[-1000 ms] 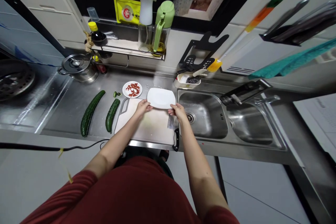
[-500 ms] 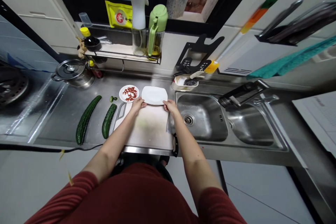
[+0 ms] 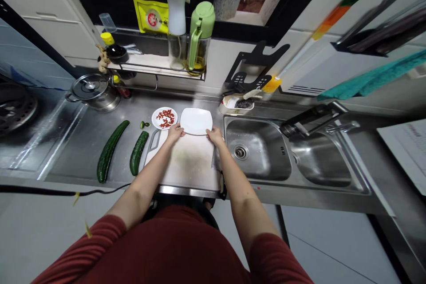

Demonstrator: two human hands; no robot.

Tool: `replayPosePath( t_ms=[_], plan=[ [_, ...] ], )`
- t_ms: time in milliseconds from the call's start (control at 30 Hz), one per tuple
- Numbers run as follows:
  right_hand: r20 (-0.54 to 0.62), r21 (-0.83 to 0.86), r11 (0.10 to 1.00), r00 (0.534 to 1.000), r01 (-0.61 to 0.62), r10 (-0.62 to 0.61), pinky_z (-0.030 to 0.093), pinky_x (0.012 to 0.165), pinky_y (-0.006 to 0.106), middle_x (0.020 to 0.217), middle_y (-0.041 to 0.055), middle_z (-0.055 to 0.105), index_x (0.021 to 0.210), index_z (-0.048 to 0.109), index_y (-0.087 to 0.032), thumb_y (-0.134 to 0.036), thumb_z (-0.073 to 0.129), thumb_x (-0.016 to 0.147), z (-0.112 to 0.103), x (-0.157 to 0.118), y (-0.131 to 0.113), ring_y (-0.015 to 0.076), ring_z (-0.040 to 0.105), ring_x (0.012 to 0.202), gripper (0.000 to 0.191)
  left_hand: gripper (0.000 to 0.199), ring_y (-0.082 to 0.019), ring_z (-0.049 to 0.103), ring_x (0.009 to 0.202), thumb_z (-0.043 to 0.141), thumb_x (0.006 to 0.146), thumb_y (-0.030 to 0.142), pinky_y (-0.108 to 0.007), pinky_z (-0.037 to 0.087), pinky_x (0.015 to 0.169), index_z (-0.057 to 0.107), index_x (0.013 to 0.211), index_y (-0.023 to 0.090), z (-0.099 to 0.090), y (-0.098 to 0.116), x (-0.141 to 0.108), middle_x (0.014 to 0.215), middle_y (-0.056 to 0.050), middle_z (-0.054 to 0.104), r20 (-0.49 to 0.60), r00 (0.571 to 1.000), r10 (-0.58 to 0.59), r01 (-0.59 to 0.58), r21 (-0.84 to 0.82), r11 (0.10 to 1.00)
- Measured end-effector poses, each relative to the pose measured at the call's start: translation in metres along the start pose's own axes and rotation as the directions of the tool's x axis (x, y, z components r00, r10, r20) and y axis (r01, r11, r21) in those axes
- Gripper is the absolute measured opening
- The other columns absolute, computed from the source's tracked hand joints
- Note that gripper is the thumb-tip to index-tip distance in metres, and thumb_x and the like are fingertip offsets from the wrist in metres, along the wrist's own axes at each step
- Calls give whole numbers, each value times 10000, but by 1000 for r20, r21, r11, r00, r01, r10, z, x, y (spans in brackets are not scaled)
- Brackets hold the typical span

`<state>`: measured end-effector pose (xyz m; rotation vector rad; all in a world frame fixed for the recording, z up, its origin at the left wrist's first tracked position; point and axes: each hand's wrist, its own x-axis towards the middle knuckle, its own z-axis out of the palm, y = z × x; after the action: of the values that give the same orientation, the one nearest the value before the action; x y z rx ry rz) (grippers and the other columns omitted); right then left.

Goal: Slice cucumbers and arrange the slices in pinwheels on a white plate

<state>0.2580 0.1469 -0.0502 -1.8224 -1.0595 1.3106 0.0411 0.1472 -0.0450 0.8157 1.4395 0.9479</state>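
Both hands grip a white, rounded-square plate (image 3: 196, 121) at its near corners, by the far edge of the cutting board (image 3: 186, 166). My left hand (image 3: 175, 133) pinches the left corner, and my right hand (image 3: 214, 135) the right one. Nothing lies on this plate. Just left of it stands a round white plate (image 3: 155, 120) with chopped red pieces (image 3: 167, 117). A long cucumber (image 3: 111, 151) and a shorter cut cucumber (image 3: 138, 153) rest on the steel counter, with small green cucumber ends (image 3: 143, 124) behind. A black-handled knife (image 3: 222, 185) lies along the board's right edge.
A double sink (image 3: 256, 148) with a black faucet (image 3: 304, 120) is on the right. A lidded pot (image 3: 95, 92) stands at the back left. Above the counter, a shelf (image 3: 149, 63) carries an oil bottle (image 3: 200, 35) and a spray bottle (image 3: 175, 17). A caddy (image 3: 229, 105) sits behind the sink.
The view has shifted slightly. Both hands keep hold of the white plate, which has barely moved, its near edge slightly lower in view.
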Motion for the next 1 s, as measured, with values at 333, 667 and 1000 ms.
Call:
replayPosePath(
  t_ms=[333, 667, 1000],
  plan=[
    [-158, -369, 928, 980, 55, -121, 466, 879, 300, 943, 98, 687, 974, 619, -140, -242, 657, 753, 5, 6, 2, 204, 633, 938, 246, 218, -155, 591, 573, 570, 733, 174, -255, 454, 678, 686, 916, 154, -4, -1, 6, 531, 6, 591, -45, 984, 175, -120, 561, 819],
    [-196, -423, 906, 977, -12, -79, 434, 942, 326, 1034, 157, 668, 1051, 579, -120, -229, 665, 775, 10, 1, -5, 239, 605, 1038, 309, 282, -211, 627, 768, 544, 763, 178, -294, 437, 807, 676, 1010, 147, 1, 1, 1, 706, -62, 656, -60, 964, 260, -144, 702, 697],
    [-233, -443, 896, 969, -37, -75, 432, 935, 325, 1068, 160, 658, 1131, 549, -122, -269, 631, 825, 14, -10, -8, 240, 597, 1044, 350, 357, -278, 615, 998, 614, 738, 160, -357, 398, 959, 636, 1094, 142, 6, 8, -10, 937, -148, 681, -145, 953, 265, -126, 607, 785]
  ],
)
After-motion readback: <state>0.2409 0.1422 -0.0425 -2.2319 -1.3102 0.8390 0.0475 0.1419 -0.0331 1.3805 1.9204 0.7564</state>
